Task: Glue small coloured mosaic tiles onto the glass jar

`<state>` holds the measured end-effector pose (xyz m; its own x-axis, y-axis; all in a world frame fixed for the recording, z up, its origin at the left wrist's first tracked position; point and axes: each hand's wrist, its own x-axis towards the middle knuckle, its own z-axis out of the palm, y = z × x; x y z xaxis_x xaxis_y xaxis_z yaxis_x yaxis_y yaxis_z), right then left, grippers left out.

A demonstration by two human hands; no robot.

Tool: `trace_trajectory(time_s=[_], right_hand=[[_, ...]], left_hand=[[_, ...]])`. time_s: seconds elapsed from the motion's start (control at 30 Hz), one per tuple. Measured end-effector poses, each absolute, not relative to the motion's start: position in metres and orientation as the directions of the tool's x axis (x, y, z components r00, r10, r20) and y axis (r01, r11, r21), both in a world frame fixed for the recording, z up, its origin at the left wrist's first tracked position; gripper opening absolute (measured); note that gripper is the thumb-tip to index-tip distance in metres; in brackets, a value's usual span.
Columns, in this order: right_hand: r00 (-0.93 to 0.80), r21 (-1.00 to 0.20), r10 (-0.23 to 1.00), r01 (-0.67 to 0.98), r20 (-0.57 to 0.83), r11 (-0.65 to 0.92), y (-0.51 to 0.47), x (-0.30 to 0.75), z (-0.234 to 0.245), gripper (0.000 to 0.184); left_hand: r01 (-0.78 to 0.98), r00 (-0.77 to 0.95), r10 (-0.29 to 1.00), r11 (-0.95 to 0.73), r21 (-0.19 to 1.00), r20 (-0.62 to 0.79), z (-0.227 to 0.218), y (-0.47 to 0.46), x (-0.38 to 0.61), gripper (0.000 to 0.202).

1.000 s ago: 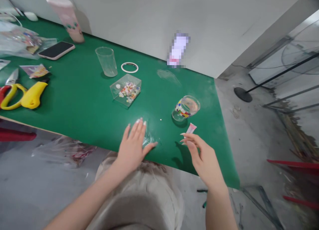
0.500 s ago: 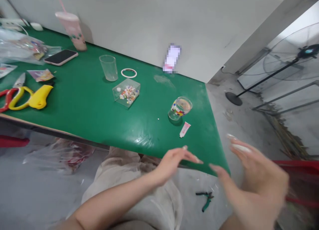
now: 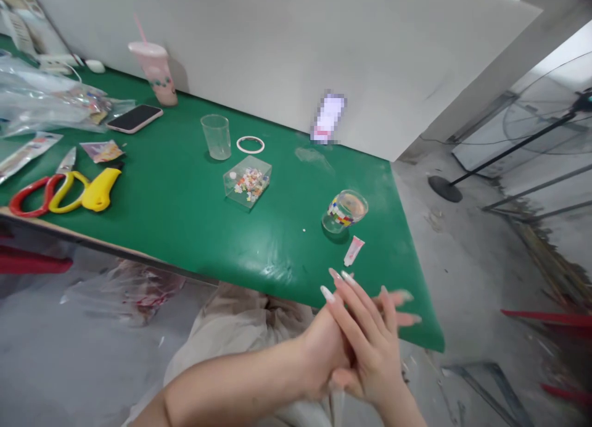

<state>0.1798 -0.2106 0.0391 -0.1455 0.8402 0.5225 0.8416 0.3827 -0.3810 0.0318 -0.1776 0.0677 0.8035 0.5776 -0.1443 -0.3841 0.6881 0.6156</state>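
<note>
Near the front right edge of the green table [image 3: 194,229], my two hands meet. My left hand [image 3: 324,340] is stretched out to the right, its fingertips showing beyond the other hand. Across the back of it lies my right hand [image 3: 377,350], long-nailed fingers extended and thumb low at the wrist side. Neither hand holds an object. Just beyond them are a small pink and white tube [image 3: 354,251] and a clear glass [image 3: 337,223] with a band of coloured mosaic tiles. Further left stands a clear square box [image 3: 235,195] with small colourful pieces in it.
An empty clear cup [image 3: 216,137] and a white ring [image 3: 250,145] stand behind the box. Scissors [image 3: 41,195], a yellow-handled tool [image 3: 102,189], a phone [image 3: 135,118] and a pink drink cup [image 3: 157,75] are at left. A blurred screen [image 3: 328,118] leans against the wall.
My hands were apart; now they have come together, the right one moving left onto the left one. The view has shifted slightly, and the pliers on the floor are no longer visible.
</note>
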Motion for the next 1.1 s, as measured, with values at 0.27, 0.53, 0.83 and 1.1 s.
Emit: trace_trajectory(time_s=[0.27, 0.53, 0.83, 1.1], right_hand=[[0.297, -0.503, 0.849, 0.863, 0.437, -0.043, -0.153, 0.238, 0.017, 0.044], [0.585, -0.767, 0.674, 0.640, 0.452, -0.041, -0.100, 0.255, -0.016, 0.052], [0.710, -0.954, 0.659, 0.296, 0.248, 0.040, -0.084, 0.278, -0.037, 0.056], [0.708, -0.978, 0.685, 0.207, 0.170, 0.029, -0.091, 0.270, -0.035, 0.055]], left_hand=[[-0.270, -0.003, 0.997, -0.074, 0.960, 0.076, 0.084, -0.081, -0.108, 0.029], [0.570, 0.027, 0.991, -0.120, 0.813, 0.128, 0.101, 0.040, -0.147, 0.017], [0.728, 0.233, 0.971, -0.209, 0.653, 0.051, 0.037, -0.027, -0.156, 0.045], [0.742, 0.166, 0.978, -0.209, 0.637, 0.127, 0.005, -0.008, -0.129, 0.046]])
